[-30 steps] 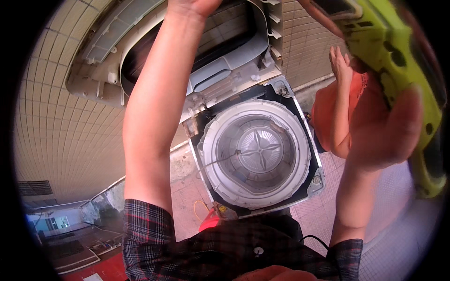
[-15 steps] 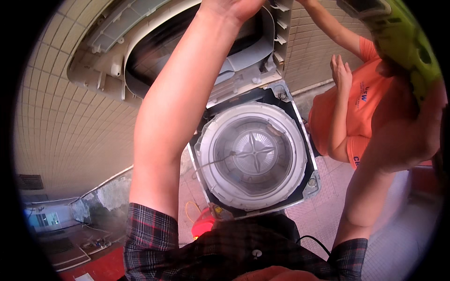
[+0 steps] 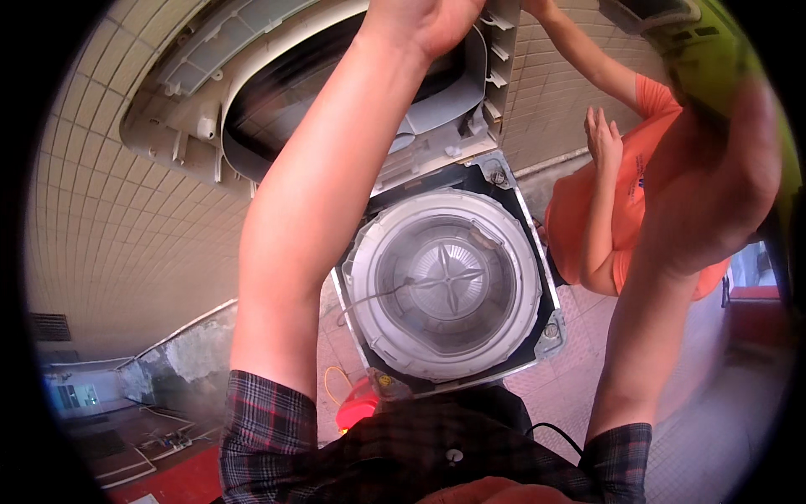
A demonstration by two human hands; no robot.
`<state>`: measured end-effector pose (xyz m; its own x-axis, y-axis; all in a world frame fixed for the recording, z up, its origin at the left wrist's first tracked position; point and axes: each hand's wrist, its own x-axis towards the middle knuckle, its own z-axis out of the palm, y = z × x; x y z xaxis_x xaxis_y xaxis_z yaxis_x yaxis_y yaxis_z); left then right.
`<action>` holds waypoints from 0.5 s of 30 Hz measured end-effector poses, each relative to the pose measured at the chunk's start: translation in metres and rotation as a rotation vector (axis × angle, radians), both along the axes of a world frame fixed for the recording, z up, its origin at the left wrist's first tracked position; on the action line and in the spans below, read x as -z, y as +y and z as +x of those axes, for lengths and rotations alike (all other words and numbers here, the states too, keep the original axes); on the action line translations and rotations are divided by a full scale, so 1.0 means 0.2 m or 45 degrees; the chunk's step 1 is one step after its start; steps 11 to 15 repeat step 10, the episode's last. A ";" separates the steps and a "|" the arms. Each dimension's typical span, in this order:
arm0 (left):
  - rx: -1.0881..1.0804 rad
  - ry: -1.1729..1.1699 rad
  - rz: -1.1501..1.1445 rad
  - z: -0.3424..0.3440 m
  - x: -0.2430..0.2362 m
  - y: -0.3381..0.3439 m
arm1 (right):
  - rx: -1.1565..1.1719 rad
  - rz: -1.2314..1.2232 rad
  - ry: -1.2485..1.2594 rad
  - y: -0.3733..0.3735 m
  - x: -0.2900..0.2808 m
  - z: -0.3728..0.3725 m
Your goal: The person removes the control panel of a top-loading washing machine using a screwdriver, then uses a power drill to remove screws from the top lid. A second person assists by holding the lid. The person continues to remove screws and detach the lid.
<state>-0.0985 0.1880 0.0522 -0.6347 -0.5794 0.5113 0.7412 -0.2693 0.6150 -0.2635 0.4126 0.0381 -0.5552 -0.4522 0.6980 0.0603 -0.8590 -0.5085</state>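
Note:
My left hand [image 3: 424, 29] is raised at the top edge, in front of the detached top cover [image 3: 453, 109]; its fingers run out of the picture, so its grip is hidden. My right hand [image 3: 714, 197] is lifted at the right, blurred and close to the camera. It is closed around a yellow-green plastic tool [image 3: 718, 63] with a dark end, whose exact kind I cannot make out. Between my forearms stands a top-loading washing machine [image 3: 546, 336] with its tub [image 3: 445, 281] exposed. The pale cover stands tilted up behind it. A thin hose or cable [image 3: 369, 298] reaches into the tub.
At the right stands a co-worker in an orange shirt [image 3: 579, 223], one arm reaching toward the cover's right edge. The tiled wall [image 3: 143, 235] rises behind and at the left. A red object [image 3: 358, 407] sits on the pink floor tiles near the machine's front-left corner.
My right hand has shifted left and slightly up, now overlapping the co-worker's shirt more. The machine sits slightly further left in view. My left arm has barely moved.

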 end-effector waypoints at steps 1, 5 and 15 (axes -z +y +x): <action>-0.054 -0.113 -0.028 0.04 0.01 0.04 | -0.007 -0.006 0.014 0.00 -0.01 0.00; -1.522 -0.620 -1.048 0.23 0.06 0.02 | 0.087 0.030 0.024 -0.01 -0.02 0.02; -2.709 -1.226 -2.115 0.58 -0.15 -0.06 | -0.023 -0.071 0.063 -0.04 -0.02 0.00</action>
